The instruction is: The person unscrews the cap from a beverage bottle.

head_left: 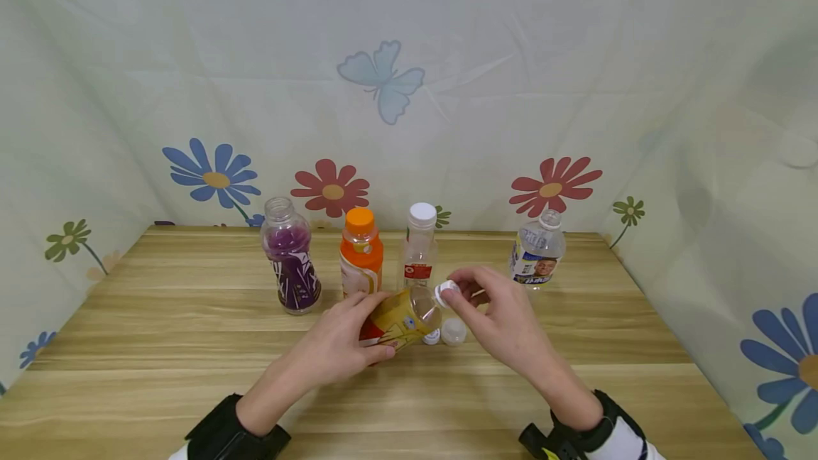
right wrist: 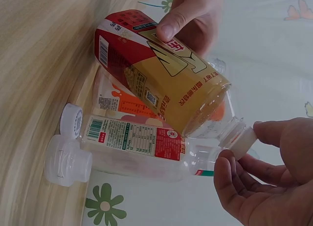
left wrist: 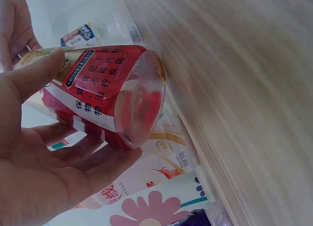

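My left hand [head_left: 345, 336] grips the body of a clear bottle with a yellow and red label [head_left: 397, 318], tilted so its neck points right. The red base of this bottle [left wrist: 110, 89] faces the left wrist camera. At the bottle's mouth, my right hand [head_left: 505, 311] pinches a white cap [head_left: 445, 293] between thumb and fingers. In the right wrist view the cap [right wrist: 243, 143] sits at the neck; whether it is threaded on I cannot tell. Below the neck, a loose white cap [head_left: 432, 336] and a translucent cap [head_left: 454, 331] lie on the table.
A capless purple-labelled bottle [head_left: 292, 261] stands at left, beside an orange-capped bottle [head_left: 361, 250]. Behind the held bottle is a clear bottle with a white cap [head_left: 422, 240]. An uncapped clear bottle [head_left: 538, 247] stands at back right. A flowered cloth [head_left: 447, 91] encloses the wooden table [head_left: 160, 318].
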The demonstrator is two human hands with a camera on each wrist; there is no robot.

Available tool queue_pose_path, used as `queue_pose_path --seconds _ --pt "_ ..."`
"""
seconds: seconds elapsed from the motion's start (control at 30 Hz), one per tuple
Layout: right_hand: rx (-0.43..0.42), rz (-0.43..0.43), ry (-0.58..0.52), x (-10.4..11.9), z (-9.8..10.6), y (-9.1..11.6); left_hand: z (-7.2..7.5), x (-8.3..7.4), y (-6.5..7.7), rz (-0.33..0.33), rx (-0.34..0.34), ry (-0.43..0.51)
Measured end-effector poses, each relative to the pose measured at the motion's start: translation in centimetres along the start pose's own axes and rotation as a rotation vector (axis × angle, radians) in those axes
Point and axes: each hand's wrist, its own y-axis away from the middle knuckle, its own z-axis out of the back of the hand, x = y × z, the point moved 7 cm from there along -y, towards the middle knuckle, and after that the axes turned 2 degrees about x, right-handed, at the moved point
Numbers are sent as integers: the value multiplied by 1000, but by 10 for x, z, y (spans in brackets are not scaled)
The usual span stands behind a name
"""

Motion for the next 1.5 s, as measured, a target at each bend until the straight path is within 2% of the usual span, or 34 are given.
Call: queue_pose_path --seconds 0.6,1.2,1.5 --pt "40 120 -39 7 0 0 1 1 0 -3 -16 -25" --pt "36 175 -45 13 1 1 1 2 0 8 -11 -14" --pt "51 149 -46 12 2 1 1 2 0 2 -11 -12"
